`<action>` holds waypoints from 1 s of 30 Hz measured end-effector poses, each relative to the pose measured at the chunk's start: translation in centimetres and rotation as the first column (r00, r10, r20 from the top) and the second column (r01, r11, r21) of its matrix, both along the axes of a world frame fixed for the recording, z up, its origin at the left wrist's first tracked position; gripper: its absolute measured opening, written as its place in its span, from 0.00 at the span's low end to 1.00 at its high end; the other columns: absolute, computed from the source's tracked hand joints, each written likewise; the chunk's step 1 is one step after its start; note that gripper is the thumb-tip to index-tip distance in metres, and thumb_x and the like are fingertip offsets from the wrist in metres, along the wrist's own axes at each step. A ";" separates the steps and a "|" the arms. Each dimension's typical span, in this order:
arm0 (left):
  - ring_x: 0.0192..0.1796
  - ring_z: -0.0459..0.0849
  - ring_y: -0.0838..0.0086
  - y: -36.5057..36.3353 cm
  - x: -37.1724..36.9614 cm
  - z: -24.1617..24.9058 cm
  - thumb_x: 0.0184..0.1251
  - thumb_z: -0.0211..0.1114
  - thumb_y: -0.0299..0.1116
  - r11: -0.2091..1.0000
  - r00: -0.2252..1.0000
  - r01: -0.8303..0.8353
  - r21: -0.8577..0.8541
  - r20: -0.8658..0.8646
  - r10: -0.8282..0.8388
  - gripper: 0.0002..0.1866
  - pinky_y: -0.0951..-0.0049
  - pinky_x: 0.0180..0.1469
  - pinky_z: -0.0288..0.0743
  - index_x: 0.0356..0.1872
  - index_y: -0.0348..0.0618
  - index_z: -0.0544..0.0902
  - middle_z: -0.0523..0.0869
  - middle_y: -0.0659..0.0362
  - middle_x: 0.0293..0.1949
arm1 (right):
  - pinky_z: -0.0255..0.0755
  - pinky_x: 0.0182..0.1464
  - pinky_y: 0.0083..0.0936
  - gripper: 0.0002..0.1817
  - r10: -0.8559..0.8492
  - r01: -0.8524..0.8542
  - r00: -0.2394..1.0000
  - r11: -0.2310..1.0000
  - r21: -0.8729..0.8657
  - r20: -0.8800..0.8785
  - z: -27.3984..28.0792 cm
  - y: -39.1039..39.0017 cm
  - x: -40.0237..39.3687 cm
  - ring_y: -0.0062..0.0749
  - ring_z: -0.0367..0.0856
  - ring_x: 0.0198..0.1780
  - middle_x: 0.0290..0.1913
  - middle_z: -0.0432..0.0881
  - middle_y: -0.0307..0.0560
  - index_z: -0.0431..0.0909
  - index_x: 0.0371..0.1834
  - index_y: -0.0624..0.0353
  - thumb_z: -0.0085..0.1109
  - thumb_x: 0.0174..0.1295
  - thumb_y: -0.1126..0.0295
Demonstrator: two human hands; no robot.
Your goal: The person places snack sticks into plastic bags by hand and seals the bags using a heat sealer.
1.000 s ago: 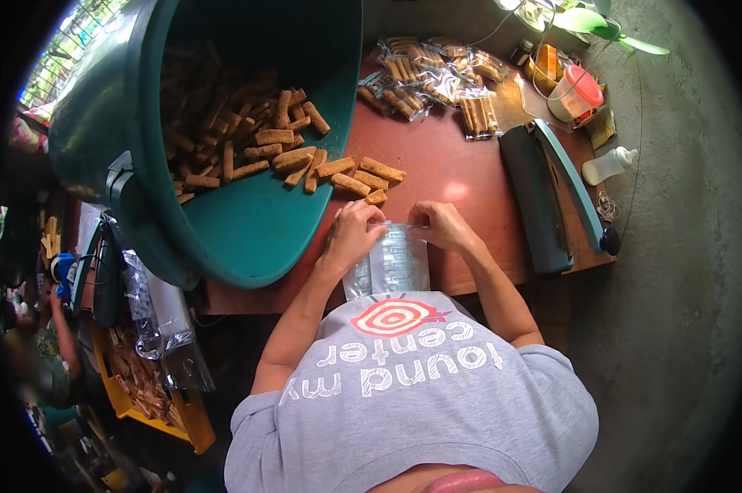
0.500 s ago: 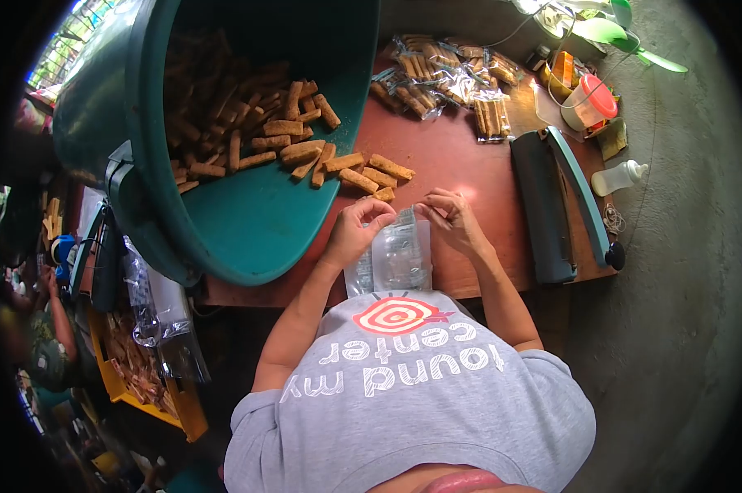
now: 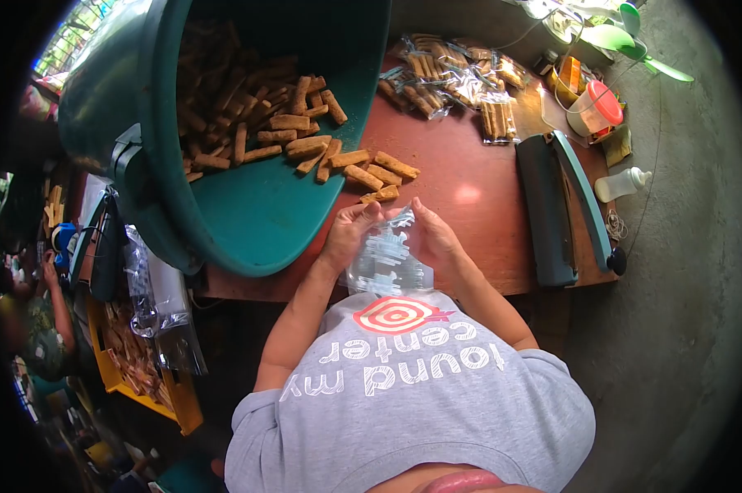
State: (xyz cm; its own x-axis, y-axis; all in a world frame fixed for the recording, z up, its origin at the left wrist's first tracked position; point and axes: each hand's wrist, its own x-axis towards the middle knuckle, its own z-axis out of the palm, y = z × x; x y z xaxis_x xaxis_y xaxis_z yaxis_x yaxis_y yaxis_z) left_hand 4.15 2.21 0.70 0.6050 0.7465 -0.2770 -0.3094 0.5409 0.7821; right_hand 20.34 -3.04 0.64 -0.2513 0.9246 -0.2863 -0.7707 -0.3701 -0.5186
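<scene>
A big green bin (image 3: pixel 252 230) lies tipped on the desk (image 3: pixel 461 160), and it contains many brown bread sticks (image 3: pixel 289 122); several have come over its rim onto the desk. At the far side, clear packets (image 3: pixel 497 117) filled with similar sticks lie in a heap. On the right stand a tub with a red lid (image 3: pixel 594 115) and a bag sealer (image 3: pixel 546 214). On the left, a yellow crate (image 3: pixel 192 411) holds brown pieces.

The printed plastic bag (image 3: pixel 385 251) is between the two hands, at the near edge of the desk. The left hand (image 3: pixel 346 236) has its fingers clamped on it; the right hand (image 3: pixel 438 236) touches its right side, but one cannot tell if those fingers grip.

Compared with half a second ago, the right fingers no longer arch over the bag's top, and its print shows more spread.
</scene>
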 end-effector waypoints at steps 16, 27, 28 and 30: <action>0.22 0.78 0.77 -0.1 -2.1 -0.8 0.68 0.57 0.44 0.874 0.895 0.400 0.276 -0.322 -0.308 0.24 0.79 0.30 0.71 0.17 0.36 0.82 0.82 0.59 0.19 | 0.66 0.28 0.20 0.14 -0.165 -0.195 0.519 0.932 0.304 0.839 2.3 6.1 4.5 0.22 0.76 0.27 0.24 0.79 0.36 0.77 0.41 0.58 0.57 0.63 0.59; 0.32 0.81 0.72 -1.9 -1.6 3.3 0.48 0.68 0.20 0.578 0.864 0.071 0.813 -0.340 0.372 0.07 0.77 0.31 0.73 0.30 0.38 0.82 0.82 0.58 0.32 | 0.72 0.43 0.33 0.16 -0.090 -0.267 -0.241 0.963 0.023 0.966 -0.4 9.7 6.6 0.39 0.80 0.40 0.36 0.82 0.49 0.81 0.40 0.60 0.62 0.50 0.64; 0.32 0.81 0.71 -1.9 -1.6 3.1 0.48 0.65 0.17 0.538 0.858 0.048 0.842 -0.310 0.409 0.08 0.76 0.31 0.73 0.30 0.39 0.82 0.81 0.58 0.32 | 0.72 0.42 0.32 0.16 -0.055 -0.268 -0.071 0.963 0.034 0.996 0.0 9.6 6.4 0.36 0.80 0.40 0.36 0.82 0.49 0.81 0.40 0.61 0.63 0.50 0.63; 0.33 0.81 0.73 -2.0 -1.4 2.9 0.48 0.62 0.15 0.519 0.860 0.057 0.853 -0.306 0.408 0.09 0.78 0.32 0.73 0.30 0.38 0.82 0.81 0.58 0.33 | 0.72 0.39 0.30 0.19 0.071 -0.256 0.219 0.967 -0.013 0.973 1.1 9.1 5.1 0.28 0.79 0.39 0.39 0.81 0.48 0.82 0.39 0.64 0.66 0.49 0.61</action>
State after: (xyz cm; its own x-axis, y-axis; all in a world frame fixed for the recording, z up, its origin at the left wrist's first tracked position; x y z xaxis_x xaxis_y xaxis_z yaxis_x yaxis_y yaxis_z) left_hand 2.71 0.22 3.65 0.4231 0.8420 0.3348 0.1607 -0.4333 0.8868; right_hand 25.43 6.03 1.78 -0.0221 0.9463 -0.3226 0.4145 -0.2850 -0.8643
